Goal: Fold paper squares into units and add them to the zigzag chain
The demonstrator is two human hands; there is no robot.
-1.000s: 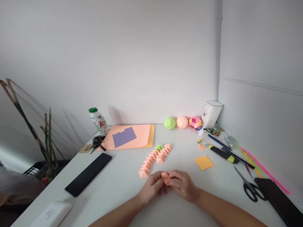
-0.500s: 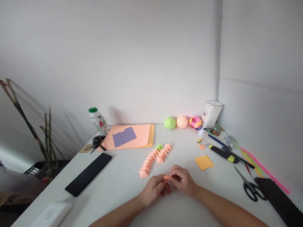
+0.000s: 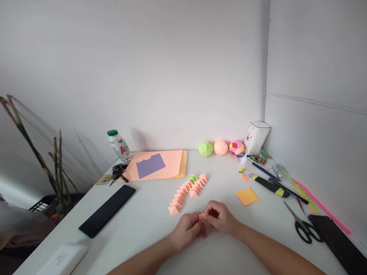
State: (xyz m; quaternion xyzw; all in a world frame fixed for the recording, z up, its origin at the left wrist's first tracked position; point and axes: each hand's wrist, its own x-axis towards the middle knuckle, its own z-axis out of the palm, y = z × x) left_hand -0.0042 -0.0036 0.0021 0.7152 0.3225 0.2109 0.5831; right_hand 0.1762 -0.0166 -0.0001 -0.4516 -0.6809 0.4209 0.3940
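Note:
Both hands meet low over the white table [image 3: 149, 225]. My left hand [image 3: 186, 230] and my right hand [image 3: 222, 219] each pinch the same small folded piece of orange paper [image 3: 203, 217], fingers closed on it. Just beyond them a double row of several folded orange paper units [image 3: 186, 191] runs away from me, with a couple of green units [image 3: 192, 178] at its far end. A small stack of orange square sheets [image 3: 247, 196] lies to the right of my hands.
Peach and yellow sheets with a purple cut-out [image 3: 156, 166] lie at the back, beside a bottle [image 3: 119, 146] and keys [image 3: 118, 172]. Three paper balls [image 3: 220, 148] and a white box [image 3: 256, 138] stand by the wall. Scissors [image 3: 302, 225], a cutter [image 3: 271, 186], pens, phone [image 3: 107, 210].
The orange piece has been pressed narrower between my fingers, and my right hand has shifted slightly left and up toward the left hand.

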